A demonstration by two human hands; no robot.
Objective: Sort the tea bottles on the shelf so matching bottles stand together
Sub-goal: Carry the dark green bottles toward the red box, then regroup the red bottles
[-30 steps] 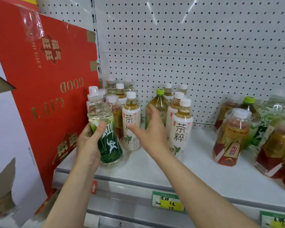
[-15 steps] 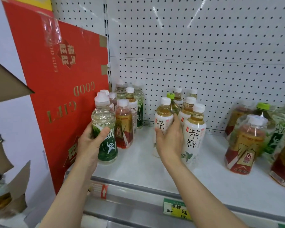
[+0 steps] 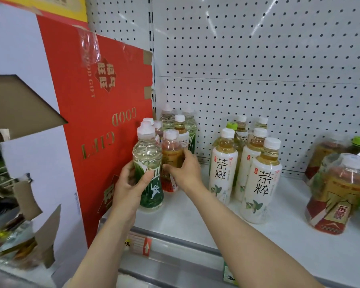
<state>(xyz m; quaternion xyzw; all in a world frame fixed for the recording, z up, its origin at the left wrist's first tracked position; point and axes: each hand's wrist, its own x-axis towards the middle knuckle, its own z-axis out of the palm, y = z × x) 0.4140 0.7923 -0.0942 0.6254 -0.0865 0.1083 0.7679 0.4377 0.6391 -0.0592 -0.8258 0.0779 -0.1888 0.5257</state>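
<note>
At the left end of the shelf [image 3: 195,221], hard against the red carton [image 3: 104,113], I had my left hand [image 3: 131,186] wrapped round the waist of the green-label bottle [image 3: 148,169], thumb across the label and fingers behind, with the bottle upright and its base on or just above the shelf surface; I could not tell which. My right hand [image 3: 185,169] was closed round the amber bottle with the red label [image 3: 170,161] standing just beside it, fingers curled over its front and the two bottles touching or nearly so. Behind them stood a mixed cluster: two more green-label bottles and one white-label bottle [image 3: 181,132] at the back. The white-label group [image 3: 264,179] stood together, well apart to the right, and a loose heap of amber and green bottles [image 3: 339,192] leaned at the far right. I judged the step in hand to be clearing the amber bottle out of the green set so that the green bottle could join its like. The next move called for lifting the amber bottle straight up, clear of the neighbouring caps, before carrying it right toward the amber heap. Crowded bottles tip readily, so the left-hand grip should hold steady meanwhile.
</note>
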